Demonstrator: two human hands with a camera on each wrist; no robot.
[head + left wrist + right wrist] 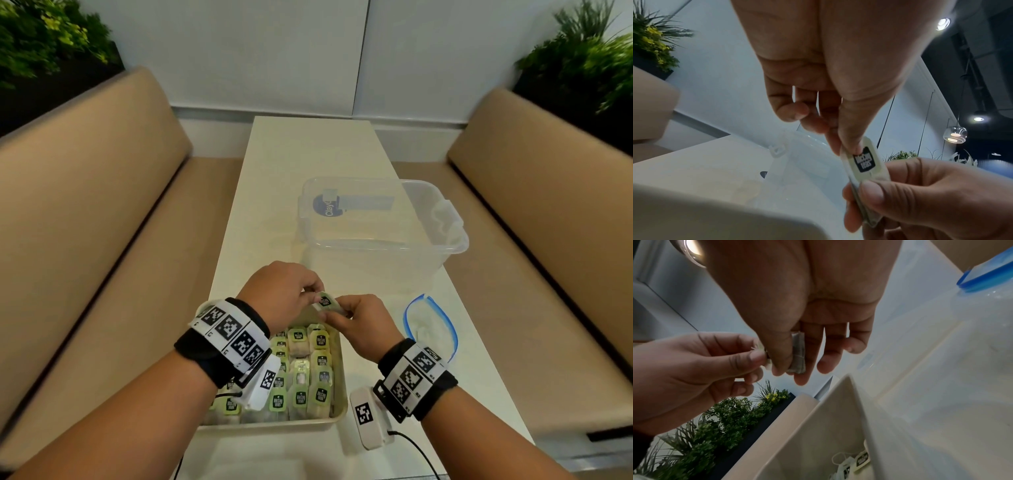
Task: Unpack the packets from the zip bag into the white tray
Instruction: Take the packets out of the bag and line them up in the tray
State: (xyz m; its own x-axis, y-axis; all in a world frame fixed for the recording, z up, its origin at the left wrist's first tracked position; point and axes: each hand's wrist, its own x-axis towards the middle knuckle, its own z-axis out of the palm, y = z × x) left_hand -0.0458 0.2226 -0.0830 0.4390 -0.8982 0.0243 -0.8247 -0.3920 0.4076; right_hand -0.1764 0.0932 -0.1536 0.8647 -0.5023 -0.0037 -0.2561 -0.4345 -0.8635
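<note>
Both hands hold one tea packet point(328, 302) with a green tag just above the far edge of the white tray point(337, 377). My left hand point(310, 294) pinches its top end between thumb and fingertips. My right hand point(337, 313) pinches its lower end. In the left wrist view the packet point(864, 164) shows a black label, with the left hand point(846, 146) above and the right hand point(865, 199) below. In the right wrist view the packet point(798, 352) sits under the right thumb. Several rows of packets point(301, 377) fill the tray. The zip bag point(432, 330) with a blue seal lies flat to the right.
A clear plastic tub point(380, 219) stands farther back on the narrow white table point(274, 192). Tan benches point(89, 205) run along both sides, with plants point(41, 37) behind them. A white device point(368, 416) with a cable rests by my right wrist.
</note>
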